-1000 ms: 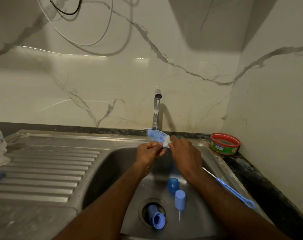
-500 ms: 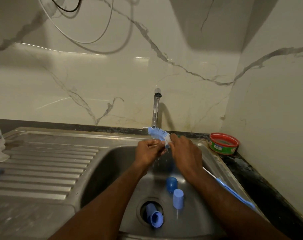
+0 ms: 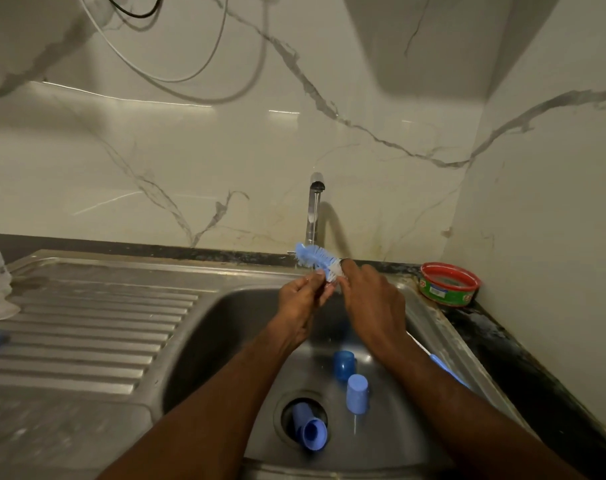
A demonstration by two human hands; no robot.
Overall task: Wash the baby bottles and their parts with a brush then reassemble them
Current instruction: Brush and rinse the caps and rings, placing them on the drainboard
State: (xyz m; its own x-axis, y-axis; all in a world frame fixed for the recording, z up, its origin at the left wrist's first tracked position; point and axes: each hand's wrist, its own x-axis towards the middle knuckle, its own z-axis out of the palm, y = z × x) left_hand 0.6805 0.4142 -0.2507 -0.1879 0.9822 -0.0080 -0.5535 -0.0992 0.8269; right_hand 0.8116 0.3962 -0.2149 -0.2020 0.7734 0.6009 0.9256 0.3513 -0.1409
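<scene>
The right hand's [image 3: 372, 306] fingers curl around the blue-and-white bristled bottle brush [image 3: 317, 259] at frame centre. The left hand [image 3: 299, 301] pinches a small part, too hidden to identify. Wet plastic is probably light and slippery; grip the brush near its bristle base.

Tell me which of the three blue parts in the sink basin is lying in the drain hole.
The ringed blue part, nearest the camera: it lies tilted in the drain. The dark blue cup and the pale blue cup stand on the basin floor beyond it.

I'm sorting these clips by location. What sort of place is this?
Most likely a home kitchen: a stainless steel sink with a ribbed draining board, a chrome tap against a marble-patterned wall, and a dark stone countertop.
</scene>
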